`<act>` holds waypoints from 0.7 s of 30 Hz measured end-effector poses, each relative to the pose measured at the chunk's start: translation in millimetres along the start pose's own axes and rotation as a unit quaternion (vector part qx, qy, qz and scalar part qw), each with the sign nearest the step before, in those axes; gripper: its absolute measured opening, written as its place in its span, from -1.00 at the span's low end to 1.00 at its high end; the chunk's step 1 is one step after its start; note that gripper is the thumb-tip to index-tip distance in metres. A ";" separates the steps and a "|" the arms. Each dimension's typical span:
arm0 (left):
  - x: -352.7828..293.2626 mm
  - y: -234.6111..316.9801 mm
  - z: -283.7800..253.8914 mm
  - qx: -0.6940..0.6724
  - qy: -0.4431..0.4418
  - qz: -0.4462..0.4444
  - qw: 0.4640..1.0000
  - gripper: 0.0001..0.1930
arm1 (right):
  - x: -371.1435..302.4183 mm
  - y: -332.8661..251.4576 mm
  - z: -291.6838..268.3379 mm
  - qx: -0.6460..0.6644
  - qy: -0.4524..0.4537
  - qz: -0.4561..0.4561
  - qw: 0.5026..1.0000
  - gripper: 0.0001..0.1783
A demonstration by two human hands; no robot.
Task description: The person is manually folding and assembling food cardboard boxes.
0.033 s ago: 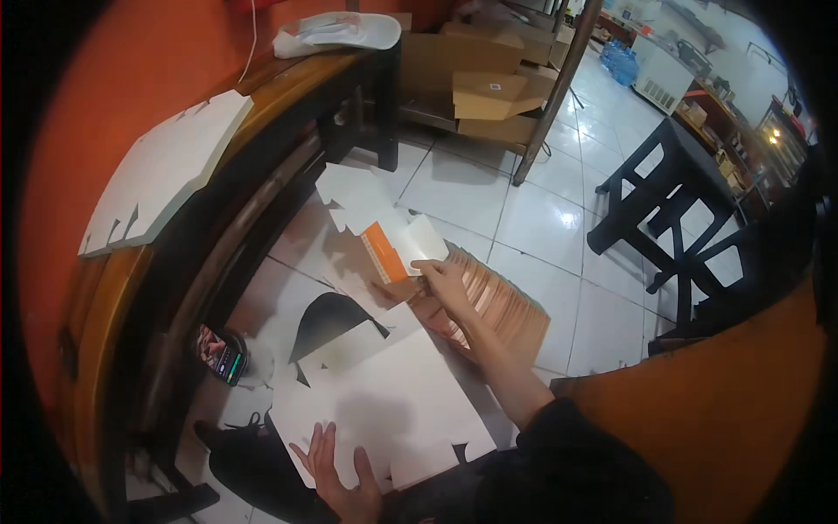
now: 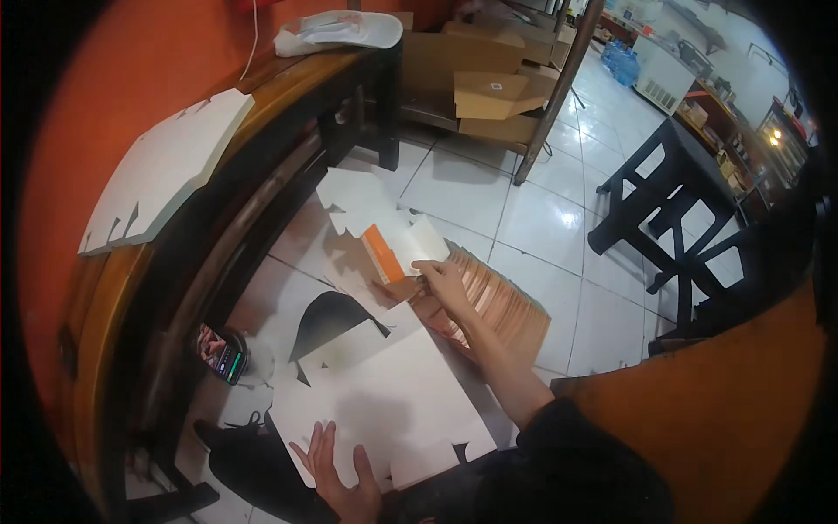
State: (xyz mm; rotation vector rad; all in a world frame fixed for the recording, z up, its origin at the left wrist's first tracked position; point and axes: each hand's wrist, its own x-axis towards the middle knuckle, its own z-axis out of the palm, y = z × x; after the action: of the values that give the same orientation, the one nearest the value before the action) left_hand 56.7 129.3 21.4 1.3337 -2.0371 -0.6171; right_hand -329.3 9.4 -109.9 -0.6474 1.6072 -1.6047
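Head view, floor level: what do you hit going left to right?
Phone → left hand on the white cardboard sheet → right hand at the orange-edged box → black table frame.

The head camera is looking steeply down from above at the tiled floor – close over the person's arms, which are entering from the lower edge – and is facing toward the bench at left.
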 end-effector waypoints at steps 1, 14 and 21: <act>0.7 -1.2 0.5 0.001 0.000 -0.002 1.000 -0.45 | 4.0 7.8 0.0 0.000 -0.002 0.001 1.000 -0.58; -3.5 -15.2 3.4 -0.029 -0.004 -0.002 1.000 -0.52 | -0.9 -24.8 -11.4 -0.402 -0.086 -0.197 0.890 -0.66; -7.2 -20.4 8.6 -0.025 -0.001 0.011 1.000 -0.52 | 4.5 -32.0 -12.3 -0.473 -0.105 -0.217 0.848 -0.72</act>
State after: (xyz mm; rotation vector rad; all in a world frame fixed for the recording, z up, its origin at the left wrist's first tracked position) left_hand 65.7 128.6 -0.1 1.2810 -2.0223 -0.6560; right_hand -346.8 10.6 -80.0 -1.7330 2.1338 -0.8443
